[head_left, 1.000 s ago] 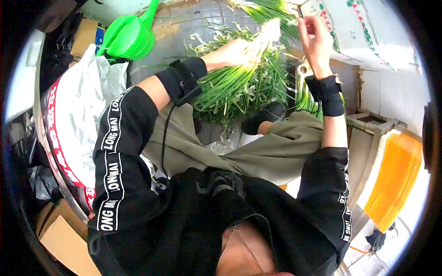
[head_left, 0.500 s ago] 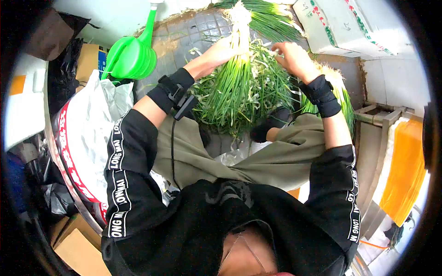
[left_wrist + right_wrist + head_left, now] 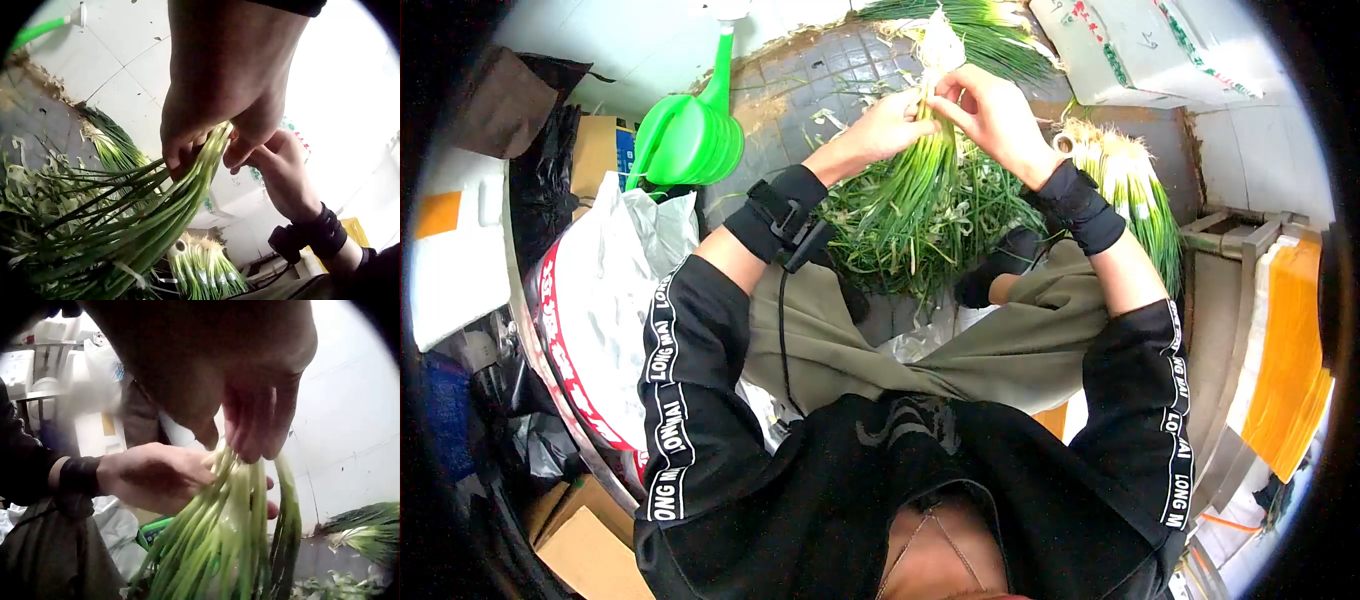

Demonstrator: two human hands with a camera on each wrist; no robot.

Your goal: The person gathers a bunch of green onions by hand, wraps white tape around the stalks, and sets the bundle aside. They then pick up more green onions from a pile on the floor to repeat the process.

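My left hand (image 3: 890, 125) grips a bunch of spring onions (image 3: 915, 175), its white root ends up and green leaves hanging down. From the other side, my right hand (image 3: 997, 112) has its thumb and fingertips at the pale stems, just below the roots. In the right wrist view, the bent fingers of the right hand (image 3: 256, 419) pinch the stems (image 3: 234, 506) from above, and the left hand (image 3: 156, 475) is behind them. The left wrist view shows the stalks (image 3: 194, 175) passing between the left hand's thumb and fingers. Below lies a heap of loose green leaves and peelings (image 3: 870, 250).
Tied spring onions (image 3: 1125, 170) stand at the right, beside a pale ring-shaped roll (image 3: 1063, 143). More spring onions (image 3: 990, 40) lie at the back by a white foam box (image 3: 1140, 50). A green watering can (image 3: 690, 140) and a white plastic bag (image 3: 615, 260) are at the left.
My right hand, earlier raised apart from the bunch at the right, has come left onto the stems. The bunch has gone from leaning right to nearly upright, still in the left hand.
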